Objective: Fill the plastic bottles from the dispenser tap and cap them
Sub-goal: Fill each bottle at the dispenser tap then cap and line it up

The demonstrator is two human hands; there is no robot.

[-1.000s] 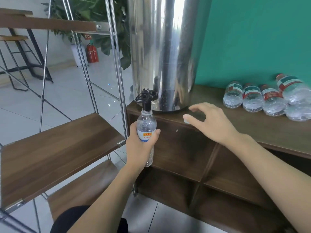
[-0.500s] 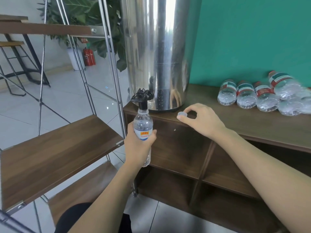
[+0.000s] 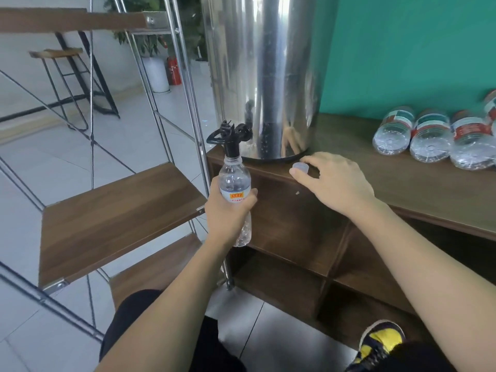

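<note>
1. Head view: the left hand (image 3: 228, 210) is wrapped around a bottle (image 3: 236, 189), fingers curled closed over its label, forearm running up from the lower frame.
2. The bottle stands upright in that grip, its open mouth directly above the hand and right under the black tap (image 3: 229, 138) of the steel dispenser (image 3: 264, 76).
3. The right hand (image 3: 332, 181) lies palm down on the cabinet (image 3: 402, 189), to the right of the left hand, wrist bent slightly and forearm stretching back toward the lower right corner.
4. Its thumb and forefinger close on a small pale cap (image 3: 300, 167) at the fingertips; the other fingers are loosely curled. The cap sits on the cabinet edge, just in front of the dispenser base.
5. The held bottle carries a white label with an orange-yellow patch bearing red characters; these are too small to read.
6. Well beyond the right hand, further right, several bottles (image 3: 429, 138) lie on their sides with green, white and red labels; their print is blurred.
</note>
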